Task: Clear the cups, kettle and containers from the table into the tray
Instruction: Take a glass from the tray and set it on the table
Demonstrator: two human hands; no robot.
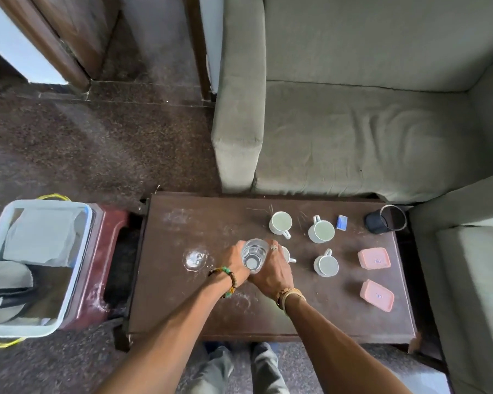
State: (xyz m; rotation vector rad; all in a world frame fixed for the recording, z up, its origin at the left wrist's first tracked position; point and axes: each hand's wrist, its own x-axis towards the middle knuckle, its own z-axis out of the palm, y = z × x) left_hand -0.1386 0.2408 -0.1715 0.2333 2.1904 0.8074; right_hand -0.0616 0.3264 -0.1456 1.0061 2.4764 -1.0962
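Both my hands grip a clear glass [254, 255] above the middle of the brown table [188, 302]: my left hand [235, 261] wraps its left side, my right hand [272, 270] its right side. A white cup [287, 255] is partly hidden behind my right hand. Three more white cups [280, 223] [321, 231] [326, 264] stand to the right. Two pink lidded containers [374, 258] [377, 295] lie near the right edge. The pale blue tray [71, 268] sits left of the table with a kettle [3, 291] in it.
A wet ring [195, 260] marks the table left of the glass. A small blue box [342, 222] and a black holder [384, 220] stand at the far right corner. A grey sofa [353, 132] lies behind the table, an armchair [467, 265] at right. The tray rests on a red stool [108, 251].
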